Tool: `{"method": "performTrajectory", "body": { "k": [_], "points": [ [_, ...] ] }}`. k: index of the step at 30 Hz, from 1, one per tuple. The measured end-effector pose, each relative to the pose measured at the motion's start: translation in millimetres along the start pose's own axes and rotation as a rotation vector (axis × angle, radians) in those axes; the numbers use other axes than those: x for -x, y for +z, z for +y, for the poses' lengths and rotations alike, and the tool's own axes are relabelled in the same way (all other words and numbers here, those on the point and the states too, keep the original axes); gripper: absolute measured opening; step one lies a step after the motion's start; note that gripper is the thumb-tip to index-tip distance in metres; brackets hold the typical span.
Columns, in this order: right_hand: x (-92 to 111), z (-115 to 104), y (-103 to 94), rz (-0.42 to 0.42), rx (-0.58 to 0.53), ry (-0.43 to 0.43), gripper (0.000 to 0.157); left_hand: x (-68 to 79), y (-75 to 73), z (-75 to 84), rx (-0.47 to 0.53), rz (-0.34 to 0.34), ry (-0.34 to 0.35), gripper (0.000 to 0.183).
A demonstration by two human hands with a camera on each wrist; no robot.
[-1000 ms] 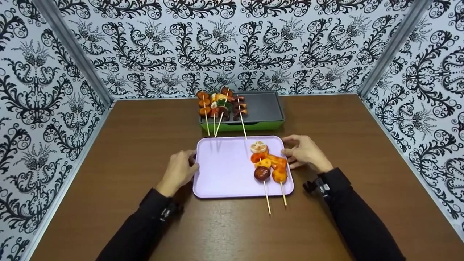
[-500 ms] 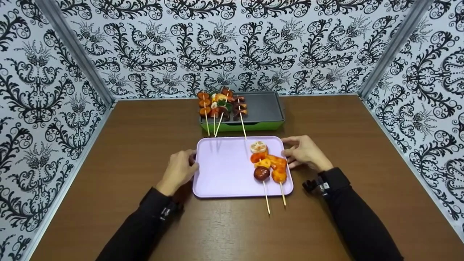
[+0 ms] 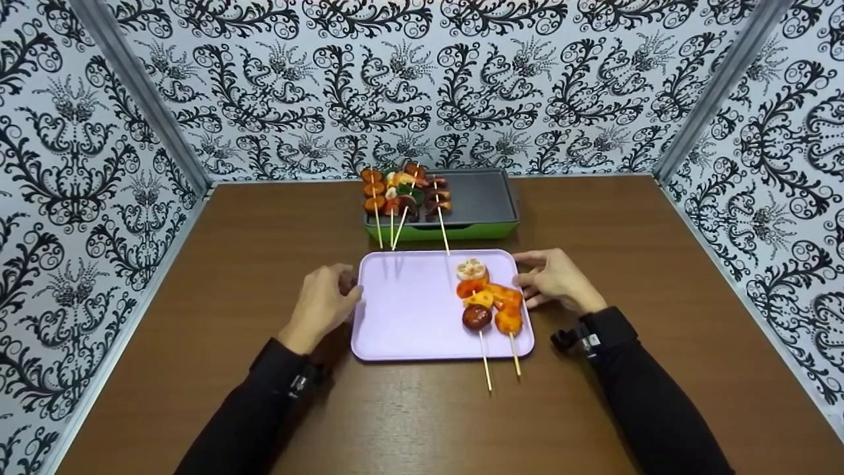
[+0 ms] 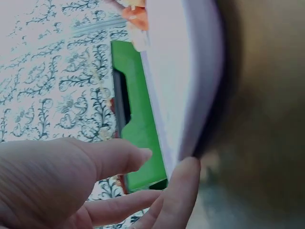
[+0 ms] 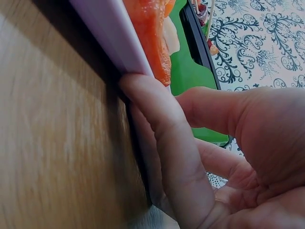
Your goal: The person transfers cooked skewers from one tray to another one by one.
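Observation:
A lilac tray (image 3: pixel 402 310) lies on the wooden table between both hands. Its right side bears two skewers: one (image 3: pixel 477 317) with a brown mushroom-like piece, the other (image 3: pixel 508 321) with orange chunks; their sticks overhang the front rim. At the tray's left edge is my left hand (image 3: pixel 320 305); in the left wrist view its thumb (image 4: pixel 128 158) stands off the rim while a fingertip (image 4: pixel 187 167) meets the edge. My right hand (image 3: pixel 557 280) holds the right edge, a finger (image 5: pixel 143 90) against the outer side and the thumb by the rim.
Behind the tray stands a green grill (image 3: pixel 461 231) with a dark top plate (image 3: pixel 484 194). Several food skewers (image 3: pixel 402 191) lie on its left half, sticks pointing forward. A patterned back wall (image 3: pixel 422 79) rises behind the table (image 3: pixel 422 415).
My left hand has loosened at the tray's left edge and shifted slightly up and away, its fingers less wrapped. The right hand, tray and skewers have stayed in place.

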State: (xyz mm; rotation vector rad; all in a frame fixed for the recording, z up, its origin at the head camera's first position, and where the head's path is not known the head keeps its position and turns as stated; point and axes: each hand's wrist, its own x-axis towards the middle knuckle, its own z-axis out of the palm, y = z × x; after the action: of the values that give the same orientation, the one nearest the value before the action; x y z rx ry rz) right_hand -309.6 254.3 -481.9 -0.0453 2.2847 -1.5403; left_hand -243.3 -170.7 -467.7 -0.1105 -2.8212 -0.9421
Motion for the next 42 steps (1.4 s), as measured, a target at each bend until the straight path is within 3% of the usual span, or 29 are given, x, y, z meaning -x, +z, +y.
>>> {"method": "performTrajectory", "body": {
  "k": [7, 14, 29, 39, 42],
  "points": [
    [2, -1, -2.9, 0.005, -0.002, 0.007, 0.059, -3.3, -11.6, 17.2, 0.024, 0.077, 0.045, 0.057],
    [2, -2, -6.2, 0.018, -0.009, 0.024, 0.059, -15.4, -14.7, 36.0, 0.074, 0.15, 0.078, 0.062],
    [1, -3, -3.8, 0.014, -0.017, 0.026, 0.059, -64.8, -11.9, 50.0, 0.2, 0.096, -0.095, 0.062],
    [-1, 0, 0.6, 0.023, -0.015, 0.028, 0.059, -79.0, -6.8, 42.9, 0.247, 0.066, -0.122, 0.048],
    [-1, 1, 1.6, 0.017, -0.024, 0.023, 0.058, -81.7, -4.9, 41.1, 0.219, 0.076, -0.117, 0.041]
  ]
}}
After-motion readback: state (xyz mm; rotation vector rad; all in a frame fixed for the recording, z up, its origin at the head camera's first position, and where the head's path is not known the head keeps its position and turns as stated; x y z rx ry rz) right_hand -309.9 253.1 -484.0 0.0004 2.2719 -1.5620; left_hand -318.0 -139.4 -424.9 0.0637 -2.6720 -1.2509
